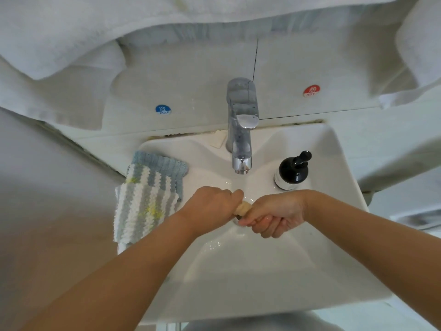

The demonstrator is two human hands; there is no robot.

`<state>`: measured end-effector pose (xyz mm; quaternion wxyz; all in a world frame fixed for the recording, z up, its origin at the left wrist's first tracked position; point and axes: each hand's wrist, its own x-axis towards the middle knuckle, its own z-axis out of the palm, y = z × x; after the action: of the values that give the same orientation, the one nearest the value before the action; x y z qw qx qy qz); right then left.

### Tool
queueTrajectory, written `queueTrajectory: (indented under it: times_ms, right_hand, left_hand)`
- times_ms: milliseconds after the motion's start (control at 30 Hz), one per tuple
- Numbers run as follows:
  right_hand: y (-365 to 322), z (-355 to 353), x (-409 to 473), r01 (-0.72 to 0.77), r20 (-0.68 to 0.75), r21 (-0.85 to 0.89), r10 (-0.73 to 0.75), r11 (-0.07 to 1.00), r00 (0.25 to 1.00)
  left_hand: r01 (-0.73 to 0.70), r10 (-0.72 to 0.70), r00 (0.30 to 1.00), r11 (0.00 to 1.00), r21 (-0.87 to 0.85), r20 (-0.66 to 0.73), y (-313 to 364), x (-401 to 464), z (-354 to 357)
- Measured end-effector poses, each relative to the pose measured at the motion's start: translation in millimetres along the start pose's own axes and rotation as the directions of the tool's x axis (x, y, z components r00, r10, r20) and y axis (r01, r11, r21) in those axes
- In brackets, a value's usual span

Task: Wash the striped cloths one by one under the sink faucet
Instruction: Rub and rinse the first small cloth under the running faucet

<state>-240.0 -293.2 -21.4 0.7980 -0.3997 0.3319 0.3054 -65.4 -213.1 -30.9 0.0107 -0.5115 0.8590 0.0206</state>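
**Both hands clamped on a twisted cloth over the basin**

Over the middle of the white sink (329,149), the left hand (210,206) and the right hand (274,215) meet fist to fist. Between them shows a short stretch of a pale, cream-coloured cloth (242,208), bunched into a tight roll — each grip is clamped on one end of it, fingers curled round, so most of the cloth is hidden inside the fists. Its stripes cannot be made out. The roll sits just above the drain, of which only an edge peeks out beneath the right hand.

The chrome faucet (241,130) stands at the back of the basin, its spout pointing down toward the hands; whether water runs from it is hard to tell, though the basin floor near the hands looks wet.

On the left rim of the sink lies a stack of striped cloths (145,199) — grey, white and blue bands, with yellowish marks on the upper one — partly hanging over the edge. On the right rim stands a black pump bottle (292,172). On the wall behind, a blue COLD sticker (163,109) sits left of the faucet and a red HOT sticker (311,91) right of it. White towels (71,32) hang above.
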Motion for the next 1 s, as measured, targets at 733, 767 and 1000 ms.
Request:
queueTrajectory:
  times_ms: [733, 767, 1000]
  right_hand:
    - [26, 10, 27, -0.086, -0.083, -0.993, -0.996, 0.081, 0.023]
    - [21, 11, 23, -0.131, -0.051, -0.990, -0.997, 0.044, 0.056]
    - [0, 30, 8, -0.396, -0.210, -0.916, -0.760, -0.066, 0.614]
  left_hand:
    - [0.751, 0.490, 0.650, -0.531, -0.392, 0.581, 9, -6, -20]
    - [0.756, 0.496, 0.646, -0.518, -0.400, 0.580, 6, -7, -20]
    - [0.826, 0.083, 0.529, 0.177, -0.535, 0.845, 3, 2, -27]
